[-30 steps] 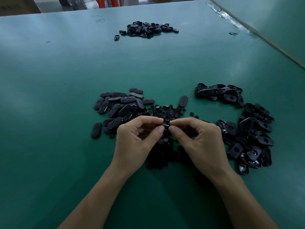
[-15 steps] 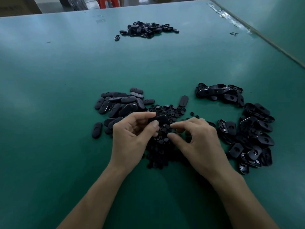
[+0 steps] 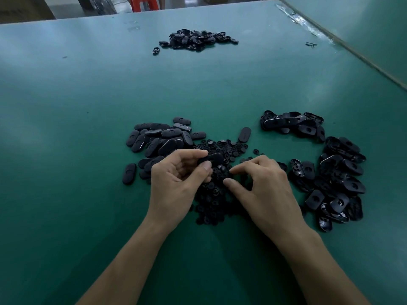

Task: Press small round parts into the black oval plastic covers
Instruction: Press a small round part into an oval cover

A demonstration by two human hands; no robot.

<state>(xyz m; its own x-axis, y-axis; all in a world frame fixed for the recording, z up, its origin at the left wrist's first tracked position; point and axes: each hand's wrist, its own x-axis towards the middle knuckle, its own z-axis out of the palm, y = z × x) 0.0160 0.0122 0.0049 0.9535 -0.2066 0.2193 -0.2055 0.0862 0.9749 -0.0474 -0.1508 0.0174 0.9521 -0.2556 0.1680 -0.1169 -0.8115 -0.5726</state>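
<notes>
My left hand point(image 3: 176, 183) pinches one black oval cover point(image 3: 211, 159) between thumb and fingers, just above the heap of small round parts point(image 3: 222, 150). My right hand point(image 3: 262, 188) hovers over the same heap with thumb and forefinger apart, fingertips down among the round parts; I cannot tell whether it holds one. A heap of smooth oval covers point(image 3: 160, 139) lies to the left of the hands. Another heap of covers lying hollow side up point(image 3: 337, 172) spreads to the right.
A third heap of black parts point(image 3: 193, 39) sits far back on the green table point(image 3: 88, 95), with one loose ring point(image 3: 156, 50) beside it. A single cover point(image 3: 244, 134) lies apart behind the round parts. A taped seam point(image 3: 308, 25) runs along the right.
The hands, pressed together on a cover a second ago, have drawn apart. The left keeps the cover and has lifted slightly; the right has dropped onto the heap of round parts.
</notes>
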